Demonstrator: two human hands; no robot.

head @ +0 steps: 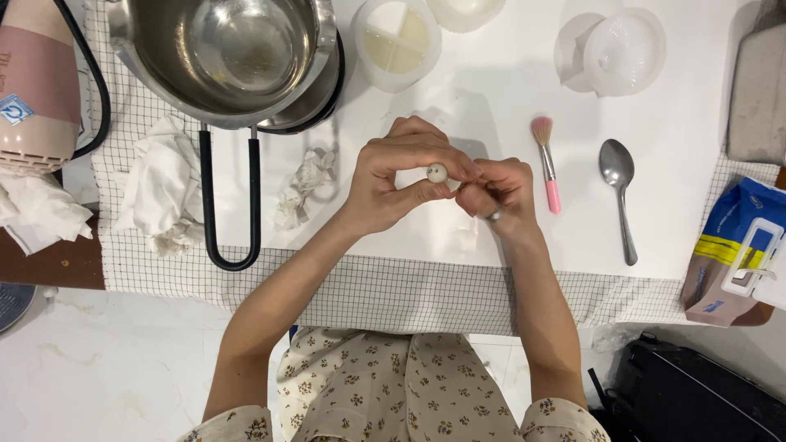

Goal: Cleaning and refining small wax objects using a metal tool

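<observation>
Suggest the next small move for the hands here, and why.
Probably a slight turn of the bead. The left hand pinches it between fingertips above the white mat, and the right hand touches its side with something too small to make out, so another face needs exposing.

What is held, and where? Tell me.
A small round white bead, pinched at its sides between left hand thumb and fingertips; right hand touches beside it, its grip unclear.
</observation>
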